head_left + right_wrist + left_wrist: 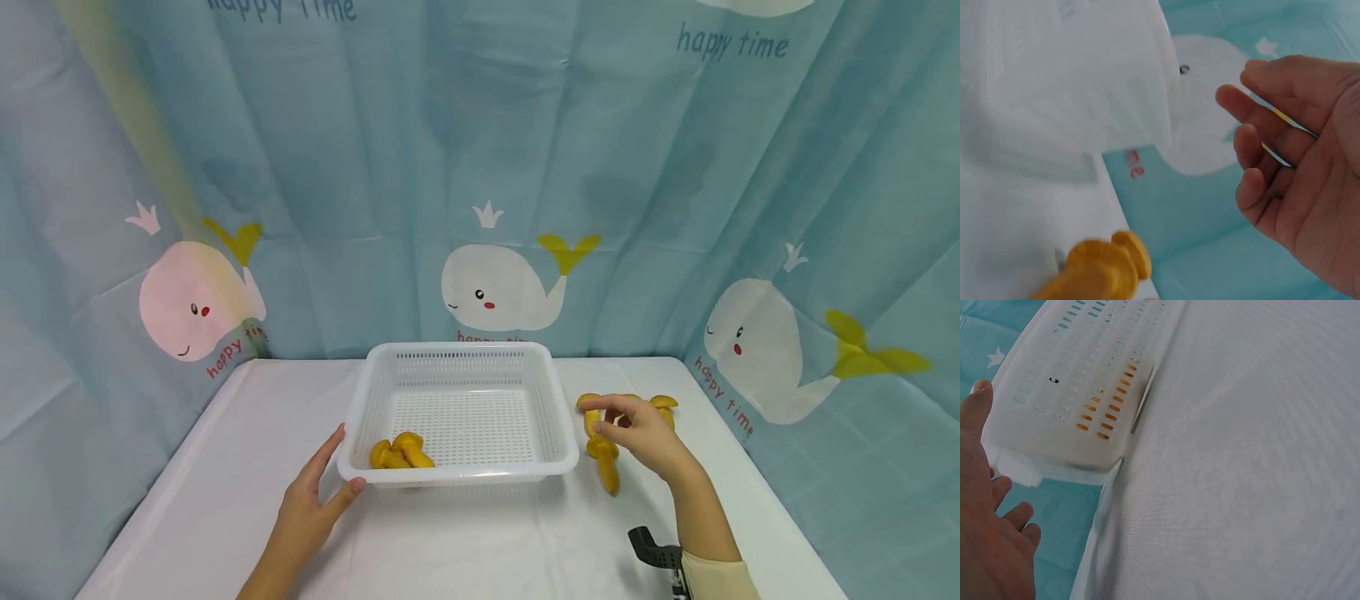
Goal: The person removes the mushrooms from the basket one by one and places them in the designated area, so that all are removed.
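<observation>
A white perforated plastic basket (480, 475) stands at the middle of the table, with yellow mushrooms (408, 450) lying in its front left corner. My left hand (303, 508) is spread at that corner, thumb right at the rim. In the left wrist view, orange shows through the slots of the basket wall (1054, 434). To the right of the basket, my right hand (647, 433) hovers over several more yellow mushrooms (606, 462), partly hiding them. Its fingers (1254, 119) are loosely bent with nothing between them, above and beside a mushroom (1100, 269) in the right wrist view.
A white cloth covers the table (465, 542). Behind and on both sides hangs a blue curtain (360, 167) printed with whales. A black camera mount (652, 550) sits at the right wrist, beside a beige sleeve (716, 579).
</observation>
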A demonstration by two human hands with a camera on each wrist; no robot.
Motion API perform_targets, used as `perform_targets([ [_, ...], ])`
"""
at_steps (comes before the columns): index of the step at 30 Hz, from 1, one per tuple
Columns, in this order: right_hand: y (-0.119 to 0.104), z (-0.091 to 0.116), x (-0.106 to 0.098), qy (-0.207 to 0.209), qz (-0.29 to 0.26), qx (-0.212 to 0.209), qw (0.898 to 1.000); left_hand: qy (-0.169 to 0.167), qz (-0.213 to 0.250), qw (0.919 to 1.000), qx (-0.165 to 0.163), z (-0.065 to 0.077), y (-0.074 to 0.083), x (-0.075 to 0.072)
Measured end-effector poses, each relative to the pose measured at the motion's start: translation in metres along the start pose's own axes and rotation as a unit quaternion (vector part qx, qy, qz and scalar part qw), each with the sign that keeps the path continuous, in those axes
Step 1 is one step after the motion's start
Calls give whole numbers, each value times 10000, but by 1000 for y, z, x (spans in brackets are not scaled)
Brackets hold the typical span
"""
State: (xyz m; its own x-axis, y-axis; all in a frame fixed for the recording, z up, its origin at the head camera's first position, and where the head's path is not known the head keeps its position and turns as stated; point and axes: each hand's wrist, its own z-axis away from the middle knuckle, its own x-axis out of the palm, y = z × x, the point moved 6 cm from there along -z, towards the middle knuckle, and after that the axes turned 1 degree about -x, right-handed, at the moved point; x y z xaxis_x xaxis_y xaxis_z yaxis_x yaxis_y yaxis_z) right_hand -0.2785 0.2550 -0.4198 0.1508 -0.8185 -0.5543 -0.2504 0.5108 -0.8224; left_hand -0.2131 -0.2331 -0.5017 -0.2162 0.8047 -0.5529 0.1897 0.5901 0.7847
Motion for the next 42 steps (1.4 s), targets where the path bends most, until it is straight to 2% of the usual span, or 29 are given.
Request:
perform_targets([
  [11,-58,-19,65,-384,146,-433,9982,-5,-15,9998,-196,4,-5,-2],
  [22,-104,-42,133,-877,63,-797,9929,-16,189,9997,-123,4,-6,-2],
  [28,-126,-54,166,-1190,275,-1043,9870,-85,248,9996,-116,4,-3,0],
  [32,-149,-65,179,-1436,567,-1218,9805,-41,132,9999,-17,1,0,-1],
  [36,-173,-77,182,-1741,830,-1312,9724,-44,153,9999,61,-3,2,-2],
  [42,-201,-99,186,-2390,1289,-1516,9504,-103,228,9997,13,-3,1,-2],
])
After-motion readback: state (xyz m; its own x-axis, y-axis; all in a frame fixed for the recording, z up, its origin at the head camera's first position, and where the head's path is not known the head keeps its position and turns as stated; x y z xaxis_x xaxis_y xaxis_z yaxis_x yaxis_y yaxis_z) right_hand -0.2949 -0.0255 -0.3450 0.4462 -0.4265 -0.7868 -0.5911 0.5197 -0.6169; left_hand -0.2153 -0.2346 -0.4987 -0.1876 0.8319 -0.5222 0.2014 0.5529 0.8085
